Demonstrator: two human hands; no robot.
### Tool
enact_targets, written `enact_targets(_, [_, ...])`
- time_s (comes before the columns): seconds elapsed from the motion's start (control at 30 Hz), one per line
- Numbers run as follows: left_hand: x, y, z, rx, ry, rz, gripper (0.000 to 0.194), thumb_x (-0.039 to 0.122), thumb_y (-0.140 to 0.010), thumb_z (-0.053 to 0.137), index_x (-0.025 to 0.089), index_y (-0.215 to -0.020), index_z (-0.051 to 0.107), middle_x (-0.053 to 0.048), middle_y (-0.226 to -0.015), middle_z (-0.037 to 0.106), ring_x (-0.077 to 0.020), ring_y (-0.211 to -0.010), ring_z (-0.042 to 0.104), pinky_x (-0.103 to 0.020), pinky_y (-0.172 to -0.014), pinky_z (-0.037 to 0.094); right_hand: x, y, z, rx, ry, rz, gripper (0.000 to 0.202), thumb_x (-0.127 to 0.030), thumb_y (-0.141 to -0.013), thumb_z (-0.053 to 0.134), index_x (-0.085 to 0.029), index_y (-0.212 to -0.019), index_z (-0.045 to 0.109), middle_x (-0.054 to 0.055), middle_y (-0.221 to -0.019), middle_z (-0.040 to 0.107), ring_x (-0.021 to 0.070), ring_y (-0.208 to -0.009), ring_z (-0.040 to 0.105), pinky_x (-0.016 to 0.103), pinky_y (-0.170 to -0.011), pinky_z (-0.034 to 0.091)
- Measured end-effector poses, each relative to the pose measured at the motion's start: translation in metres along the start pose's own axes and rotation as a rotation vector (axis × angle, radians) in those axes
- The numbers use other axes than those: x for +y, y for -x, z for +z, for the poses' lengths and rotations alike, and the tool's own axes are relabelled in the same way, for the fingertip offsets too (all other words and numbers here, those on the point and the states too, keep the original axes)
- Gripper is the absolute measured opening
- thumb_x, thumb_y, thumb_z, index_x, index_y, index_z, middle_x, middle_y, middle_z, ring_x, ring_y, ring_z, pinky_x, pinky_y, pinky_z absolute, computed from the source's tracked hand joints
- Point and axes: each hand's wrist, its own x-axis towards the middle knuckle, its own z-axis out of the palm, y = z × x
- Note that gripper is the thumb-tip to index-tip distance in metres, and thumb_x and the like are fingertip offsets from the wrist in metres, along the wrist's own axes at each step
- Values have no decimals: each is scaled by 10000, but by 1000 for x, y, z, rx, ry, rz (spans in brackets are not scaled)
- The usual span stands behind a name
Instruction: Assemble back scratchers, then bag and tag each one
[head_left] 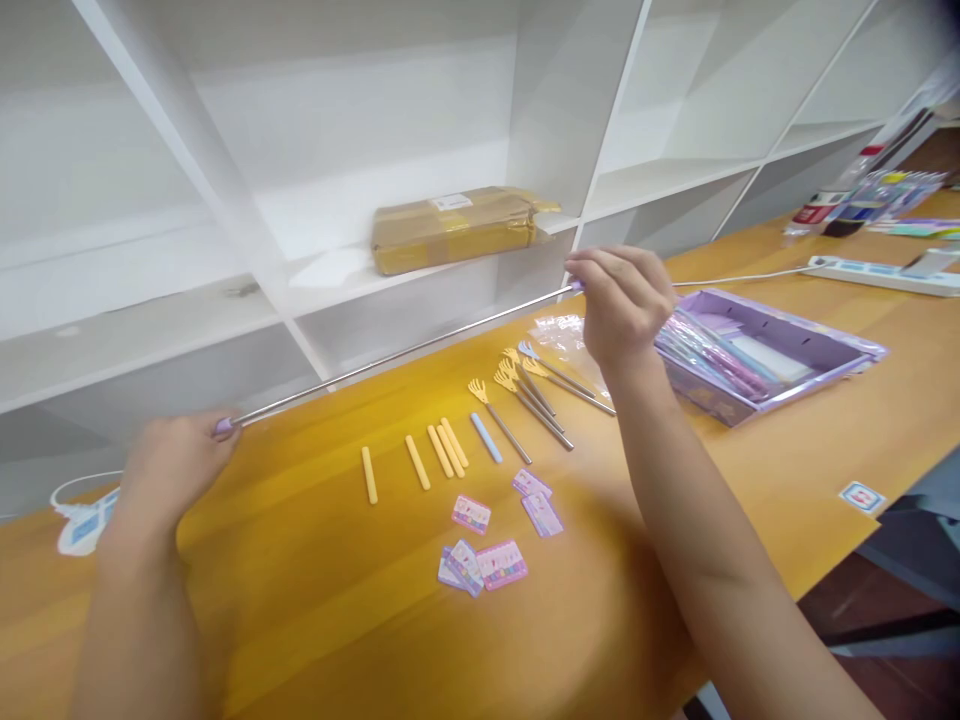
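Stretched between my two hands is a long, thin metal telescopic rod (pixel 405 354) with purple ends, slanting up to the right above the table. My left hand (pixel 169 465), blurred, is closed around its lower purple end. At the upper purple end, the fingers of my right hand (pixel 628 305) are pinched together and hide most of that tip. Below lie several back scratcher pieces (pixel 517 430), metal rods with yellow or blue claw heads. Beside them are several loose yellow sleeves (pixel 369 475) and one blue sleeve (pixel 486 438). Small printed cards (pixel 504 566) lie nearer to me.
A purple box (pixel 817 388) holding plastic-wrapped pieces stands to the right, with clear plastic bags (pixel 566 335) near it. Behind the table, a taped cardboard parcel (pixel 457 232) sits on a white shelf. A power strip (pixel 889 278) and bottles (pixel 821 212) are at the far right.
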Motion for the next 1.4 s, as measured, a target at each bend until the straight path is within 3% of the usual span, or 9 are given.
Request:
enact_targets(0.2, [28,21,-9,15,-68,50,310,267,-958,412,208,-654,437,9,-552,444,-163,-543,324,-265,-593,202,-32,4,9,-239,-132,-104,404,-220,-1109,336,-212,-1230,722,88,-1214,739,203,-1222,651,408,-1065,511])
enact_targets(0.33, [62,43,-6,79,-121,70,355,285,-995,355,227,-695,535,-45,-611,559,-204,-554,430,-303,-576,229,-89,17,12,-386,-269,-246,394,-213,-1112,337,-194,-1232,711,107,-1224,736,201,-1203,658,387,-1063,513])
enact_targets(0.43, [82,49,1,4,-117,105,427,310,-1025,311,222,-745,621,-83,-650,630,-240,-594,560,-323,-571,249,-133,26,10,-529,-311,-351,417,-180,-1109,303,-181,-1262,691,116,-1209,735,206,-1125,671,375,-986,531])
enact_targets(0.53, [91,48,8,-35,-110,118,444,291,-1028,306,215,-763,654,-102,-693,676,-252,-622,615,-325,-569,264,-158,29,5,-649,-275,-393,458,-135,-1104,249,-155,-1265,677,117,-1133,738,198,-1005,669,335,-840,524])
enact_targets(0.73, [106,47,18,-68,-63,141,461,307,-1029,310,207,-839,717,-127,-757,722,-265,-672,662,-316,-575,318,-188,34,-5,-667,-260,-477,395,-97,-1084,292,-144,-1193,668,101,-1000,708,187,-864,600,322,-705,438])
enact_targets(0.87, [114,44,29,-94,-43,176,455,298,-1027,310,197,-857,720,-135,-775,727,-273,-678,672,-317,-574,323,-198,37,-3,-725,-254,-507,346,-85,-1076,329,-133,-1134,666,93,-930,677,190,-815,574,319,-651,400])
enact_targets(1.07, [120,36,39,-134,2,231,490,293,-1044,280,182,-876,727,-148,-773,722,-288,-711,695,-323,-599,364,-189,38,9,-836,-233,-547,260,-83,-1060,397,-124,-1110,648,102,-979,678,197,-829,576,315,-643,381])
enact_targets(1.4, [121,38,49,-128,-5,148,464,245,-1022,315,169,-923,762,-189,-862,751,-326,-780,725,-352,-654,456,-198,49,11,-765,-216,-604,268,-72,-1071,364,-114,-1063,628,95,-884,650,188,-774,553,315,-625,377])
